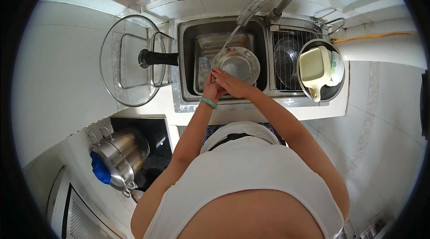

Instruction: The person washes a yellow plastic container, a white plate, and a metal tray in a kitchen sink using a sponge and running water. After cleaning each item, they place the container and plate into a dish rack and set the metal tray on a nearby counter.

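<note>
My left hand [210, 90], with a green bangle on the wrist, is at the near-left side of a dirty bowl [254, 67] in the sink. My right hand [232, 85] lies against it, its fingers crossing over the left fingertips. Whether anything small is between them is hidden. Food residue marks the bowl's wide rim, and cloudy liquid seems to fill its middle. The bowl sits in a rectangular metal basin [210, 42] inside the steel sink [188, 30]. Water runs from the curved faucet [255, 5] towards the bowl's left rim.
On the left, a glass lid [109, 67] with a black handle stands in a wire rack [126, 87]. Right of the sink, a metal bowl [331, 96] holds a cream handled dish [314, 64] on a drain grid [280, 79]. A tall steel pot [129, 148] stands lower left.
</note>
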{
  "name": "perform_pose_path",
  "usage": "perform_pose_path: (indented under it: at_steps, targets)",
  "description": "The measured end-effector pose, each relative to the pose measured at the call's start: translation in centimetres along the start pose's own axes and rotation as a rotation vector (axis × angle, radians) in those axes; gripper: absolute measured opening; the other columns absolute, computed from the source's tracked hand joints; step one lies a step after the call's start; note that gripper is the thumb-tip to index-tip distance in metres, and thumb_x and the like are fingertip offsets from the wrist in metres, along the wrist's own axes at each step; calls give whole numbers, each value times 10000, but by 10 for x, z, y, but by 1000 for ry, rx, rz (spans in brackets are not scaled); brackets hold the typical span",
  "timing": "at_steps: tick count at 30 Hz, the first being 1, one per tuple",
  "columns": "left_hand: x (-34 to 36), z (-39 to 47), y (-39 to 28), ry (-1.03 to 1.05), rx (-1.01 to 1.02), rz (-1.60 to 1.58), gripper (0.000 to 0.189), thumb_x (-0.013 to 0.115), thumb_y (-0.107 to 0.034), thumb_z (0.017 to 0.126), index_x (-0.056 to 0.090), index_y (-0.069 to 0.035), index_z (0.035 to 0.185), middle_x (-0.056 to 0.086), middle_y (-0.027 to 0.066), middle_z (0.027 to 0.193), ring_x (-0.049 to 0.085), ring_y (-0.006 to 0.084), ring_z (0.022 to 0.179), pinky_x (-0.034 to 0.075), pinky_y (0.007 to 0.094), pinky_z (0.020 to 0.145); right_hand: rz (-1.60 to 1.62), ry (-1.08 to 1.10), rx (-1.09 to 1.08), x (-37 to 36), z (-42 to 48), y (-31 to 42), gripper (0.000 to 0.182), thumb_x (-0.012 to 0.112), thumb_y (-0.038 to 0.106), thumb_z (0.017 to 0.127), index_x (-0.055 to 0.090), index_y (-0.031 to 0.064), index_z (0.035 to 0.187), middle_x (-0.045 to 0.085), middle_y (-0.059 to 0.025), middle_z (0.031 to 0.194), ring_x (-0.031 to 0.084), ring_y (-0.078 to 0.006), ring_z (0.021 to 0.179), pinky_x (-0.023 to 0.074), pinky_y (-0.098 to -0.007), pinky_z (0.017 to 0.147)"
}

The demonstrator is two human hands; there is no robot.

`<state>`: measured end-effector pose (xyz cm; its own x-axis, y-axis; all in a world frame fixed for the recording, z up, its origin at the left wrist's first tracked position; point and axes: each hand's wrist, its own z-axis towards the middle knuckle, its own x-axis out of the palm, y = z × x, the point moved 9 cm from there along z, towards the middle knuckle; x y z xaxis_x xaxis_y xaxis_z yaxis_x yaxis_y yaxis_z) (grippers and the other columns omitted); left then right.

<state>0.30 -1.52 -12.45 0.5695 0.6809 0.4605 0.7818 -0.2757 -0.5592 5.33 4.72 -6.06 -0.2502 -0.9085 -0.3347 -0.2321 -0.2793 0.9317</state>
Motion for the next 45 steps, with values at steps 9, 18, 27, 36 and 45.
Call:
perform_pose_path:
  at_steps: [9, 18, 27, 36, 45]
  targets:
    - [-8, -13, -30, -33, 55, 51, 706, 469, 64, 800, 214, -208, 1400, 542, 152, 1117, 649, 300, 826, 596, 411, 617, -234, -355, 55, -31, 29, -44, 337, 490, 171, 888, 487, 63, 1207, 399, -185, 1339, 339, -381, 1256, 319, -428, 1010]
    - [-32, -35, -118, -281, 383, 689, 790, 474, 73, 754, 202, -232, 1430, 529, 164, 1151, 610, 262, 901, 591, 344, 574, -342, -431, 122, 38, 14, -94, 283, 612, 59, 755, 592, 19, 1034, 562, -200, 1093, 509, -371, 1030, 414, -427, 895]
    - [-40, -41, -126, -242, 418, 698, 809, 443, 83, 747, 181, -238, 1442, 508, 155, 1217, 609, 265, 934, 591, 316, 567, -533, -71, 375, 83, 66, -167, 253, 649, 128, 726, 647, -17, 934, 583, -201, 999, 549, -358, 958, 431, -464, 866]
    - [-39, -6, -83, -146, 147, 336, 773, 453, 50, 816, 147, -288, 1440, 537, 121, 1157, 623, 234, 896, 588, 401, 629, -13, -591, 420, -77, -12, -57, 319, 617, 140, 800, 579, -23, 1072, 604, -202, 998, 589, -318, 889, 468, -356, 803]
    - [14, 3, -42, 132, -48, 168, 522, 498, -15, 831, 371, -165, 1315, 578, 76, 993, 639, 231, 810, 588, 419, 678, 409, -463, 61, -28, 21, -34, 412, 582, 6, 776, 552, 53, 1183, 596, -80, 1037, 567, -216, 907, 444, -316, 823]
